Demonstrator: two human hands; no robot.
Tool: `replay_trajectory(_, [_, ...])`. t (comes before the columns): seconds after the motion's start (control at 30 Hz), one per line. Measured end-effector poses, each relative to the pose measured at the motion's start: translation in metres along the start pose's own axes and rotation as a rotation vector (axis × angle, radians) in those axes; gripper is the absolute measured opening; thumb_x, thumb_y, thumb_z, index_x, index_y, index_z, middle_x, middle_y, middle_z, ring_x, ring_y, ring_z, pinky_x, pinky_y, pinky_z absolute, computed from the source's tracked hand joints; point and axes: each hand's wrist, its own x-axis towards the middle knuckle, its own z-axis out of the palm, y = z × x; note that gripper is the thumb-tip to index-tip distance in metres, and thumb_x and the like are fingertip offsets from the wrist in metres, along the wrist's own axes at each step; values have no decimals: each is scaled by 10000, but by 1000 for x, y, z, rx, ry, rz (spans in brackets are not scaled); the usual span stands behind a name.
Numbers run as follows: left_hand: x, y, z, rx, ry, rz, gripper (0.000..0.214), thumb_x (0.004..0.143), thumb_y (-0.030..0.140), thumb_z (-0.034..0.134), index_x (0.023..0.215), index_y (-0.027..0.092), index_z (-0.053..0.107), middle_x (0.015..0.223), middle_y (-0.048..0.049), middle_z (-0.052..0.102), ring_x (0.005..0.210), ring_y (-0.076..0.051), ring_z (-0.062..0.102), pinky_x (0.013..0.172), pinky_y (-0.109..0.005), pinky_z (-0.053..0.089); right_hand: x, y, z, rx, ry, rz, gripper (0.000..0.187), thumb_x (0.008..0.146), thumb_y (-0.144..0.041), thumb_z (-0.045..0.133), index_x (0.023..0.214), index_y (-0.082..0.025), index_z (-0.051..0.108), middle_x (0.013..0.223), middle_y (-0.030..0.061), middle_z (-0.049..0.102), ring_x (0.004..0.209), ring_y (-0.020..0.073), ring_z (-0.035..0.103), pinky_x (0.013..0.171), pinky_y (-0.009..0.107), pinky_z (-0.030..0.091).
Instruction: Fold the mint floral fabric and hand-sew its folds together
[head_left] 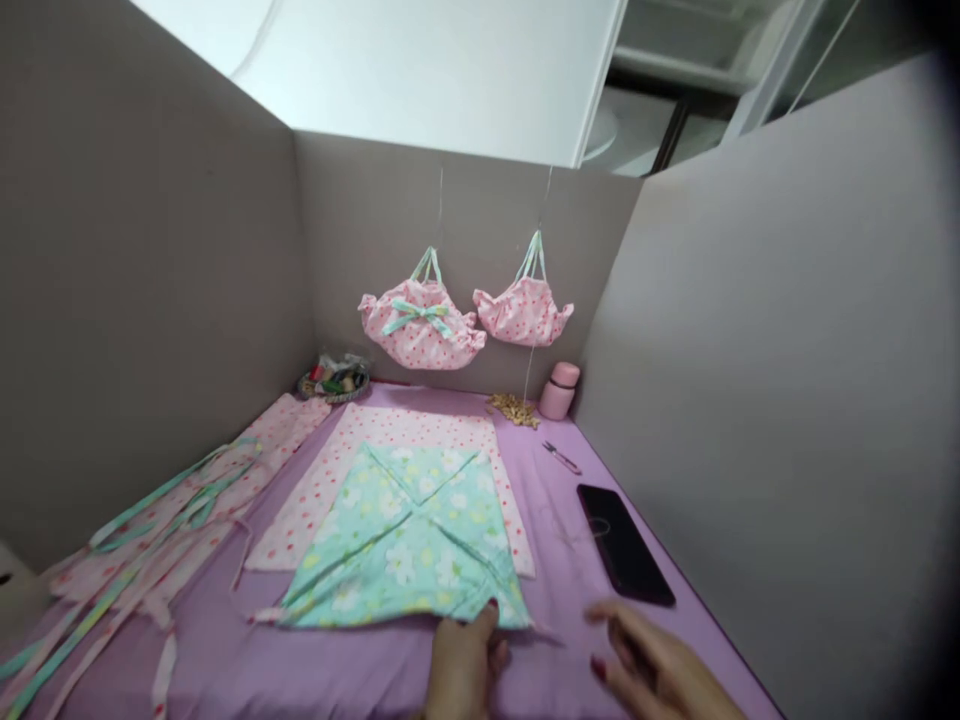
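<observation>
My left hand [466, 660] is closed on the near edge of a mint-green floral cloth [420, 550], thumb on top and fingers folded underneath. Crossing diagonal seams mark this cloth, and pink ties stick out at its near corners. Beneath it lies a larger pink cloth with red dots [300, 530]. To the right, my right hand [652, 660] hovers over the purple tablecloth [555, 580], thumb and index finger apart. Motion blurs it somewhat, and no object shows between its fingers. A black phone [626, 545] lies just beyond that hand, a thin loop of thread over it.
Pink dotted pieces with long ties [180, 520] lie at left. Behind are a basket [337, 385], small tan pieces [514, 408], a pink flask [559, 390] and thread snips [562, 458]. Two pink pouches [420, 345] hang at the back panel [360, 210]. Grey panels enclose the sides.
</observation>
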Motion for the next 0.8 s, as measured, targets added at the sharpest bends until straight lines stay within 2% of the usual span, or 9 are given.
replay_trajectory(0.07, [-10,5,1,-32,-1,11,119,727,49,600,801,134,561,726,-10,610,520,-78,523,482,-178,432,5,-6,1,35,122,3,293,864,-379,381,956,-202,596,815,53,646,763,172,605,695,222,455])
replay_trajectory(0.1, [-13,6,2,-29,12,7,121,736,52,595,822,129,559,746,-15,608,525,-75,519,488,-179,432,8,-9,3,51,135,0,316,871,-378,356,942,-194,603,847,66,650,780,175,608,718,231,457])
replay_trajectory(0.2, [-17,8,2,-7,20,-26,113,757,63,580,856,111,552,761,-31,600,531,-73,511,495,-181,428,20,-17,15,81,38,9,337,865,-399,374,932,-178,619,725,43,642,628,160,590,608,226,458])
replay_trajectory(0.3, [-15,8,2,12,-11,-37,120,778,83,565,894,104,546,785,-45,599,543,-73,512,505,-179,426,28,-25,28,114,-20,17,318,869,-396,392,818,-182,621,595,3,591,525,144,541,499,210,414])
replay_trajectory(0.37, [-13,8,2,18,-20,-46,134,787,92,558,920,104,541,806,-50,599,548,-72,513,511,-176,427,33,-30,33,155,-40,-5,310,869,-387,411,762,-186,622,644,6,622,568,145,564,531,207,422])
replay_trajectory(0.5, [-11,9,2,26,-22,-70,146,797,101,549,943,103,537,854,-65,606,560,-69,520,507,-165,422,37,-33,39,178,-50,-46,284,892,-342,389,853,-186,623,788,30,659,723,162,610,656,223,441])
replay_trajectory(0.67, [-9,6,1,21,-38,-71,140,799,124,559,936,100,544,851,-71,618,553,-67,529,499,-160,423,36,-31,43,119,-14,-88,300,907,-294,340,861,-186,616,799,51,644,733,168,596,661,237,438])
replay_trajectory(0.8, [-8,3,0,22,-16,-67,149,795,122,569,941,95,550,831,-78,630,552,-73,543,511,-168,440,36,-31,45,117,-46,-56,302,896,-303,368,887,-212,655,788,40,677,717,175,625,679,235,454])
